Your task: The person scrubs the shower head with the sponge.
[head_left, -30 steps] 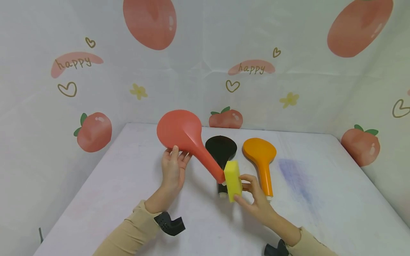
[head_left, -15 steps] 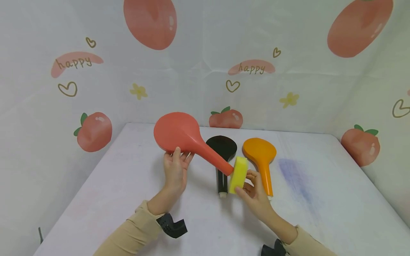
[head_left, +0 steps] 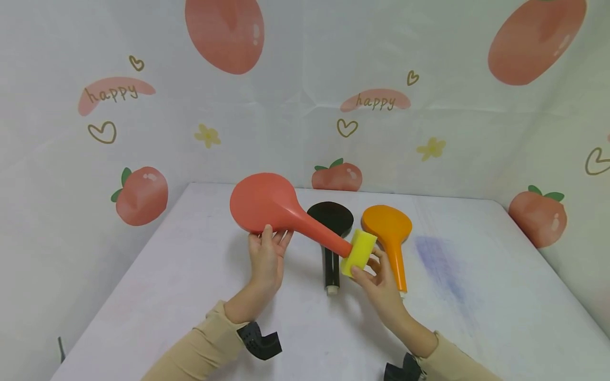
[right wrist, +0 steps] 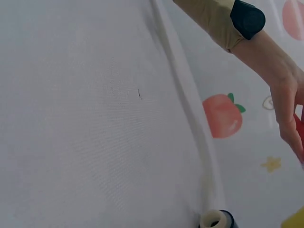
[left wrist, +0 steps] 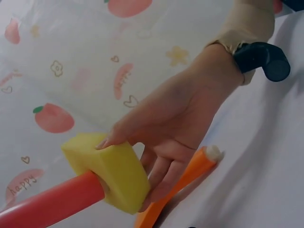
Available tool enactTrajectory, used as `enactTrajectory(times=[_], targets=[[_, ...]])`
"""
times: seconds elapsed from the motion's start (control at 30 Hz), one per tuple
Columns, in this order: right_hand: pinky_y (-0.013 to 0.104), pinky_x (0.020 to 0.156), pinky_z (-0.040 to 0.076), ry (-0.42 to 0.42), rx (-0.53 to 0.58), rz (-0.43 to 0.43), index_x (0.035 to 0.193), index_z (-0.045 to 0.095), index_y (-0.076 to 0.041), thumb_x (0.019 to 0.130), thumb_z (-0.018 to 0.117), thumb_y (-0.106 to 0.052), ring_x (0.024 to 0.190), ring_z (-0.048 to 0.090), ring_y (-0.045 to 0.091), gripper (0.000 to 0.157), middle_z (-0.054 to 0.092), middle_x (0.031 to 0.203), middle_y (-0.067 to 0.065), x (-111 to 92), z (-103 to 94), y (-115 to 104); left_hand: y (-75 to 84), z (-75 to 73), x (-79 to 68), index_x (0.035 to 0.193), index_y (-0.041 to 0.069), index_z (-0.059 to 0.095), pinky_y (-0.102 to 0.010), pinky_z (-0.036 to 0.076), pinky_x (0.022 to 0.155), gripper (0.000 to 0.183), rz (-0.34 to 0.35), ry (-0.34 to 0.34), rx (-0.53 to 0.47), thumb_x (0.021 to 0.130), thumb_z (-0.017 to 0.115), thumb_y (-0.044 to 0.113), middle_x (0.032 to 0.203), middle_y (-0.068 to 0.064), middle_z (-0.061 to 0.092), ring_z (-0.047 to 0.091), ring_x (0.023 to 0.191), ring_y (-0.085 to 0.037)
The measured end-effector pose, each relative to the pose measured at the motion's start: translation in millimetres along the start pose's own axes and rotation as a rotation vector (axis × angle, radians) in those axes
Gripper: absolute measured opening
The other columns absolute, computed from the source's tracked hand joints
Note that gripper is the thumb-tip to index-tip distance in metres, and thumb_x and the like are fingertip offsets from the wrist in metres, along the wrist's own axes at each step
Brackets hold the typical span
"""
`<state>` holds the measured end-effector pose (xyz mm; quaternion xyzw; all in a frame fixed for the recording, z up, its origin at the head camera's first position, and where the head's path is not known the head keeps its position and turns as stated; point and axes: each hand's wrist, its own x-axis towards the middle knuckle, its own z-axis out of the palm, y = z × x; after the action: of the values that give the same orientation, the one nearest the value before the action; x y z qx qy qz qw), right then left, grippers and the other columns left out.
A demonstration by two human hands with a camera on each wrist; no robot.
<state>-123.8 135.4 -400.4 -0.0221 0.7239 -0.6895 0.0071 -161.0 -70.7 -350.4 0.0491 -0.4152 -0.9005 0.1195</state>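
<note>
A red paddle-shaped thing (head_left: pixel 267 203), with a round head and a tapering handle, is held tilted above the table. My left hand (head_left: pixel 267 263) grips the head's lower edge, thumb in front and other fingers partly hidden behind. A yellow sponge (head_left: pixel 359 253) is pinched between the thumb and fingers of my right hand (head_left: pixel 383 288). It presses on the end of the red handle. The left wrist view shows that handle (left wrist: pixel 57 199) meeting the sponge (left wrist: pixel 114 173) and denting it. Only part of my left hand (right wrist: pixel 287 102) shows in the right wrist view.
A black paddle-shaped thing (head_left: pixel 331 217) lies behind the red handle, and an orange one (head_left: pixel 388 219) lies to its right. Both rest on the white table (head_left: pixel 476 296), which bears a blue-purple smudge (head_left: pixel 440 267). A printed cloth (head_left: pixel 286 127) hangs behind and along the sides.
The red handle's end has swung up and right, and its head has lowered slightly. My right hand has moved upward with the sponge, which now tilts to the right.
</note>
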Motion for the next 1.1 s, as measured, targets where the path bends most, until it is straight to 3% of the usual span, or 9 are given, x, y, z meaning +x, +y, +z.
enactTrajectory(times=[0.2, 0.4, 0.6, 0.8, 0.97, 1.1], targets=[[0.026, 0.085, 0.054, 0.0, 0.119, 0.097, 0.134, 0.028, -0.018, 0.095, 0.053, -0.018, 0.095, 0.064, 0.007, 0.046, 0.052, 0.121, 0.007, 3, 0.4, -1, -2.3, 0.6, -1.5, 0.135, 0.009, 0.018, -0.037, 0.047, 0.096, 0.038, 0.014, -0.011, 0.02, 0.1, 0.033, 0.011, 0.129, -0.01, 0.042, 0.059, 0.11, -0.024], [0.029, 0.086, 0.055, 0.012, 0.211, 0.217, 0.132, 0.03, -0.02, 0.098, 0.046, -0.03, 0.091, 0.069, 0.016, 0.039, 0.054, 0.122, 0.008, 5, 0.4, -7, -4.7, -0.6, -3.4, 0.136, 0.008, 0.016, -0.037, 0.047, 0.097, 0.039, 0.039, -0.041, 0.034, 0.1, 0.031, 0.009, 0.136, -0.012, 0.038, 0.055, 0.117, -0.028], [0.028, 0.085, 0.055, -0.047, 0.256, 0.273, 0.133, 0.026, -0.016, 0.101, 0.037, -0.037, 0.089, 0.068, 0.013, 0.041, 0.051, 0.117, 0.003, 7, -3.1, -12, -3.2, -2.4, -0.7, 0.136, 0.009, 0.017, -0.035, 0.047, 0.096, 0.039, 0.062, -0.076, 0.042, 0.1, 0.032, 0.008, 0.136, -0.011, 0.038, 0.055, 0.117, -0.027], [0.02, 0.082, 0.054, -0.027, 0.126, 0.244, 0.133, 0.023, -0.015, 0.1, 0.039, -0.031, 0.088, 0.063, 0.01, 0.04, 0.043, 0.122, 0.009, 12, -10.6, -15, 2.3, -4.7, 6.9, 0.135, 0.007, 0.019, -0.035, 0.048, 0.095, 0.038, 0.034, -0.076, 0.085, 0.1, 0.034, 0.009, 0.133, -0.012, 0.041, 0.058, 0.113, -0.024], [0.017, 0.082, 0.05, 0.015, 0.009, 0.194, 0.136, 0.025, -0.012, 0.099, 0.043, -0.026, 0.09, 0.056, 0.011, 0.043, 0.04, 0.122, 0.011, 16, -20.5, -18, 4.5, -13.7, 15.3, 0.13, 0.001, 0.025, -0.037, 0.048, 0.096, 0.034, -0.059, -0.056, 0.255, 0.1, 0.036, 0.014, 0.126, -0.015, 0.047, 0.062, 0.1, -0.016], [0.016, 0.081, 0.049, 0.023, -0.03, 0.179, 0.136, 0.027, -0.011, 0.099, 0.044, -0.024, 0.09, 0.055, 0.008, 0.043, 0.04, 0.124, 0.013, 17, -27.4, -20, 4.3, -23.3, 24.7, 0.128, -0.003, 0.031, -0.033, 0.053, 0.09, 0.035, -0.123, -0.045, 0.39, 0.099, 0.037, 0.016, 0.114, -0.013, 0.055, 0.065, 0.088, -0.011]])
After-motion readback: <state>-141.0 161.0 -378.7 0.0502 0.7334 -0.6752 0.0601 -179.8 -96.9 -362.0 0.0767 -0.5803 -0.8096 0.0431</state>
